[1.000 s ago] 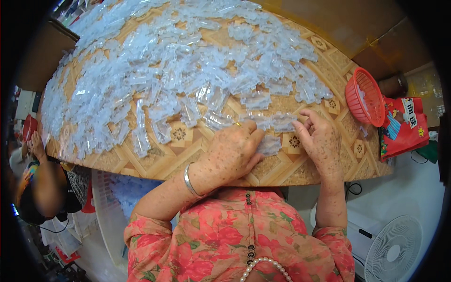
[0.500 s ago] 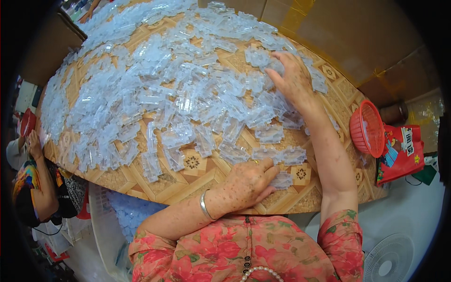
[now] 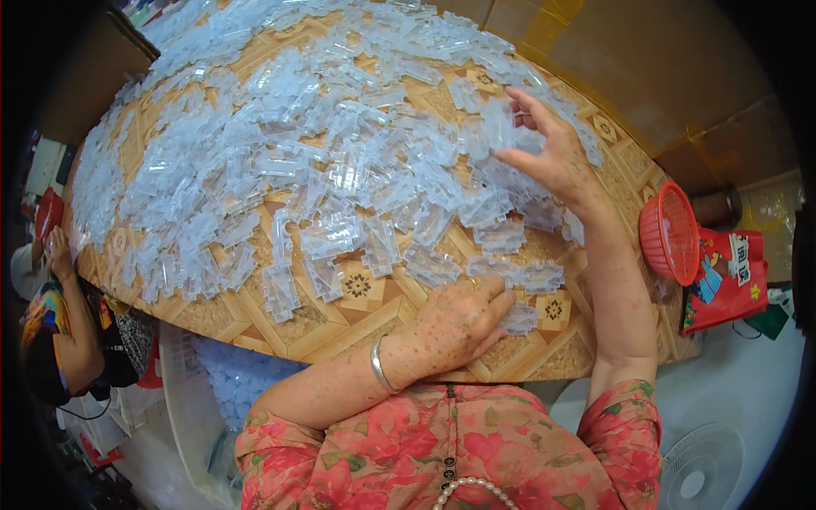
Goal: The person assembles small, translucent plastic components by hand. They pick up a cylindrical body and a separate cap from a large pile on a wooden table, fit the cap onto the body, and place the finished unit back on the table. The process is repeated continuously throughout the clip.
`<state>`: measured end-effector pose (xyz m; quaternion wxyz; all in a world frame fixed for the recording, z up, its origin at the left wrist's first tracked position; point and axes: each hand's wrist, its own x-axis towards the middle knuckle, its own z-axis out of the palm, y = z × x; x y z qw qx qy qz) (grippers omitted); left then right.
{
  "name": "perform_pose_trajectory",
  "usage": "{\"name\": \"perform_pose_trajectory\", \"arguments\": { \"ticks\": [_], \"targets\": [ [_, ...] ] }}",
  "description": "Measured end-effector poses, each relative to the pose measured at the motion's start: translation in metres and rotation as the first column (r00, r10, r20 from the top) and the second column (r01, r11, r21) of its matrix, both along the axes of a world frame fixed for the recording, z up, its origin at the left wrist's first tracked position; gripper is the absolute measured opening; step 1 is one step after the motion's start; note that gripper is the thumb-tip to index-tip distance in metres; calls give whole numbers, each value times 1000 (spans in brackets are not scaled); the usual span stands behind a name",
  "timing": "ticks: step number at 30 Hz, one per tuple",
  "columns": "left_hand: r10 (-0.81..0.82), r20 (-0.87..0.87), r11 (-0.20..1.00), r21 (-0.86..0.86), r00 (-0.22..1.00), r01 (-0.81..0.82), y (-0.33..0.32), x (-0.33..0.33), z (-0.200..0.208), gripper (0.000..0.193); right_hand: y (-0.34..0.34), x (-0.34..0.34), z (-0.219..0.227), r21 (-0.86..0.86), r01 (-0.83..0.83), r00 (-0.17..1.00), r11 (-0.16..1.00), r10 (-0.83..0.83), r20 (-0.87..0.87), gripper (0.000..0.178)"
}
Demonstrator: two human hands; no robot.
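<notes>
My right hand [image 3: 561, 157] is over the pile, right of upper centre, thumb and fingers spread wide around a clear plastic piece [image 3: 499, 127]. A second ago it was down by the table edge; half a second ago it had reached the pile, and since then this piece has come between my fingertips and thumb. So my hands now work apart, one up at the pile, one near me. The piece is blurred against others just as pale, so I cannot tell whether I grip it or only touch it.

My left hand [image 3: 459, 319] has stayed low, right of centre, fingers curled downward. A partly covered piece [image 3: 520, 319] sticks out beside them; my knuckles hide whether I pinch or merely pin it. Just above sits a short row of clear pieces [image 3: 542, 276], its left end running behind my hand.

Farther out, the pile of clear pieces [image 3: 246, 161] covers most of the patterned table [image 3: 314, 327], melting together toward the upper left, where single outlines are lost. At right stand a red basket [image 3: 653, 238], its contents hard to make out, and a red bag [image 3: 727, 285]. At the left edge I see another person's hand [image 3: 59, 255]; what it is doing is too small to tell. A fan [image 3: 693, 480] is cut off at the lower right.
</notes>
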<state>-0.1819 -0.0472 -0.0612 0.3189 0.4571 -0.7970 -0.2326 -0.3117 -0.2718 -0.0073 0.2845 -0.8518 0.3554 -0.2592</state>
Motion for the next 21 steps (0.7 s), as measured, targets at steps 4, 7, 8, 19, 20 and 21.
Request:
{"name": "perform_pose_trajectory", "arguments": {
  "ticks": [4,7,8,19,20,21],
  "targets": [
    [15,18,1000,-16,1000,-15,-2,-2,0,42,42,-51,-2,168,-100,991,981,84,103,77],
    [29,32,999,-40,999,-28,-2,-3,3,43,80,-82,-1,271,-102,987,957,62,151,76],
    [33,35,998,-54,999,-31,-2,-3,3,43,92,-90,1,287,-91,982,954,38,186,76],
    [79,60,993,-89,995,-74,0,-10,7,42,193,-145,-15,123,193,980,973,-197,22,77],
    [83,54,992,-104,995,-77,0,-10,6,42,198,-147,-18,96,209,977,973,-212,30,76],
    [84,45,990,-118,995,-78,0,-12,5,42,202,-150,-21,123,209,975,970,-216,49,75]
  ]
}}
